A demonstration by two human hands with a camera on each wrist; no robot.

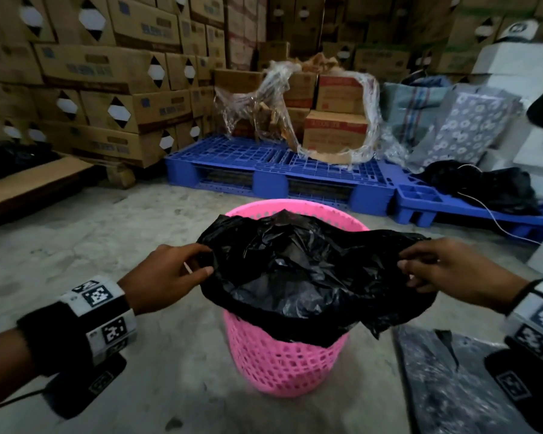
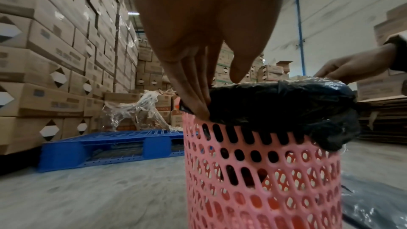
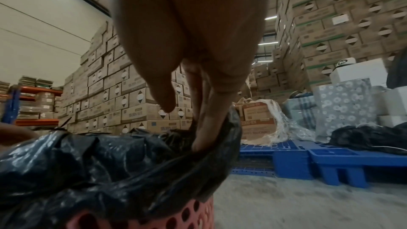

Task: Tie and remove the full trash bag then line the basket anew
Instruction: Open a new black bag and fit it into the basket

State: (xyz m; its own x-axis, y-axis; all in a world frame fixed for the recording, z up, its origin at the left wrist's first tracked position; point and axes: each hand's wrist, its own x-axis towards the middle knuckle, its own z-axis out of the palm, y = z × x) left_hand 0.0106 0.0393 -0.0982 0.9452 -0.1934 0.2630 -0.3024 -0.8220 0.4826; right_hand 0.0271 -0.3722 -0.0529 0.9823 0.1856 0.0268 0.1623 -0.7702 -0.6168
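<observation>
A glossy black plastic trash bag [image 1: 298, 277] lines a pink perforated plastic basket [image 1: 282, 361]; behind stand a blue slatted plastic pallet [image 1: 264, 170] and brown cardboard boxes [image 1: 107, 73] bearing black-and-white diamonds.

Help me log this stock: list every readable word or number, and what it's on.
Brown cartons: printed labels, too blurred to read.
Red-and-white cartons: print blurred, unreadable.
Wrist bands: square code patterns only, no words.

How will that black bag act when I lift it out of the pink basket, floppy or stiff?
Probably floppy: the bag is thin, creased film that sags between the left hand and right hand. It looks glossy, so it may slip in a pinch. The basket is open mesh, likely light, and might lift or tip with it.
</observation>
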